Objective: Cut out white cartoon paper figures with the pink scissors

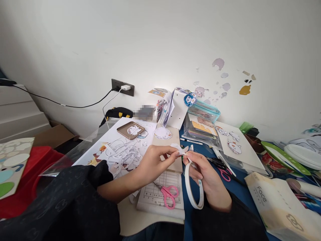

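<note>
My left hand [156,162] is closed, thumb and forefinger pinching a small white paper piece [181,150]. My right hand [207,175] holds a roll of white tape [188,189], which hangs upright from its fingers. Its thumb and forefinger meet at the right end of the paper piece, where the tape's end seems to be; the exact contact is too small to tell. Beneath my hands, pink-handled scissors [170,193] lie on a printed form pad [160,201]. White paper scraps [125,155] are heaped left of my left hand.
A brown tray [122,129] with cutouts stands behind the scraps. Black scissors with pink handles [225,174] lie right of my right hand. A tissue pack [276,204] sits at the front right, a teal pouch [205,110] against the wall. A red chair-like object [46,160] is at left.
</note>
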Motion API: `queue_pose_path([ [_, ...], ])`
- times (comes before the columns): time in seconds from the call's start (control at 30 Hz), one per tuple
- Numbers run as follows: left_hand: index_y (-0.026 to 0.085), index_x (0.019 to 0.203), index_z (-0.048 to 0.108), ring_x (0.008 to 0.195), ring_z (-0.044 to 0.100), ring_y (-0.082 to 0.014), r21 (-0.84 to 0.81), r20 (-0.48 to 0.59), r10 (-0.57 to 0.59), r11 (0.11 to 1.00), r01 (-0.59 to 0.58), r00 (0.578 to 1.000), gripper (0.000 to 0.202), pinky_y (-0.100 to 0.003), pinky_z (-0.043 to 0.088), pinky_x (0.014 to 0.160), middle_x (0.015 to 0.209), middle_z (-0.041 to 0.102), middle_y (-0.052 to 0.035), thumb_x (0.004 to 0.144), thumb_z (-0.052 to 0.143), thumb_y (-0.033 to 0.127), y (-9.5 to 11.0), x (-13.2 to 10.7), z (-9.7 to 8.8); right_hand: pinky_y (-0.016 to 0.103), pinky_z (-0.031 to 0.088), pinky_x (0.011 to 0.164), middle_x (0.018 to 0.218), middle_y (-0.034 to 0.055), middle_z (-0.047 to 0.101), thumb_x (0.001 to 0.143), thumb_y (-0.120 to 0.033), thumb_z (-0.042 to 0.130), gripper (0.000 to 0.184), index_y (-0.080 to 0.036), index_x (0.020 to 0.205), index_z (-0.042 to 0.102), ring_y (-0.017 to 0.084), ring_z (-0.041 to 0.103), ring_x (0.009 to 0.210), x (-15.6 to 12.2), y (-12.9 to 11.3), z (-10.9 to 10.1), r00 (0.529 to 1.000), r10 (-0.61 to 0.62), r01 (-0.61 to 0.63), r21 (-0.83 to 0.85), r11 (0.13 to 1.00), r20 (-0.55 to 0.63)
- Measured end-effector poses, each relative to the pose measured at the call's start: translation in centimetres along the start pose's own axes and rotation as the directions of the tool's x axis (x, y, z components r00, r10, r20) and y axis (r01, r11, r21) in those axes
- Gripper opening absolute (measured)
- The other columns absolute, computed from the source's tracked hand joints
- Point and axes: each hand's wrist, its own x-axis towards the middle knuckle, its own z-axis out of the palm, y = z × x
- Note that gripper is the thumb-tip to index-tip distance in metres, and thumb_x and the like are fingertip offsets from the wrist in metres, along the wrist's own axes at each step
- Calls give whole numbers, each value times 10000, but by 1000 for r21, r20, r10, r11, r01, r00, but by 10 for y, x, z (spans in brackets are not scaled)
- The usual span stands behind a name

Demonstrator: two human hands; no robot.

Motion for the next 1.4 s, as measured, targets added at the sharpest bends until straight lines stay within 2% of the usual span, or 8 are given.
queue_pose_path([
  [0.23,148,851,714,685,683,-150,135,-35,107,986,-102,994,165,-215,510,617,794,759,-32,861,550,151,-3,-1,1,139,311,278,496,-109,478,944,-316,510,273,-125,765,589,15,349,281,-2,3,-3,995,61,-72,145,987,78],
  [0.5,130,889,704,626,654,-164,327,-30,235,921,-213,971,165,-264,474,580,750,745,-76,859,547,174,-8,-3,0,131,306,277,520,-102,493,938,-278,526,236,-122,773,591,13,359,296,-1,1,-4,994,101,-106,218,970,32],
  [0.63,132,903,682,664,656,-155,385,2,254,893,-235,967,160,-283,486,611,766,732,-64,880,534,187,-10,-3,-1,130,303,275,519,-103,493,938,-274,526,235,-122,770,590,12,354,294,-1,1,-3,994,108,-108,229,967,15],
  [0.77,142,902,668,682,645,-149,397,13,215,895,-203,976,169,-307,502,649,769,705,-38,898,527,235,-14,-4,-1,132,306,278,535,-96,508,937,-286,526,243,-123,767,588,13,361,300,-2,0,-3,996,87,-85,234,969,-1],
  [0.93,147,903,669,707,641,-152,291,-43,73,955,-57,996,177,-329,511,685,796,697,-32,892,550,277,-12,-2,-2,143,311,289,511,-105,481,939,-300,518,267,-132,740,577,16,340,293,-7,-7,-4,998,-37,49,224,973,-56],
  [1.1,131,879,665,767,655,-159,27,-41,-93,995,95,995,207,-314,531,687,824,698,-31,912,525,280,-6,5,-3,146,314,299,594,-80,533,939,-323,511,225,-135,841,587,14,338,312,-6,-10,1,950,-247,274,129,953,-191],
  [1.23,122,878,648,786,646,-164,-129,-29,-192,974,187,981,207,-338,530,714,853,678,-35,913,522,283,-7,8,-1,136,308,299,673,-59,568,931,-258,533,145,-131,883,585,9,347,332,-3,-9,7,944,-265,273,17,962,-199],
  [1.4,122,942,630,745,637,-155,-252,-11,-269,933,257,963,194,-339,528,701,861,662,-33,909,530,284,-13,8,-1,135,284,289,675,-55,568,934,-293,523,192,-130,853,583,7,334,331,-3,-5,7,937,-304,283,-134,950,-175],
])
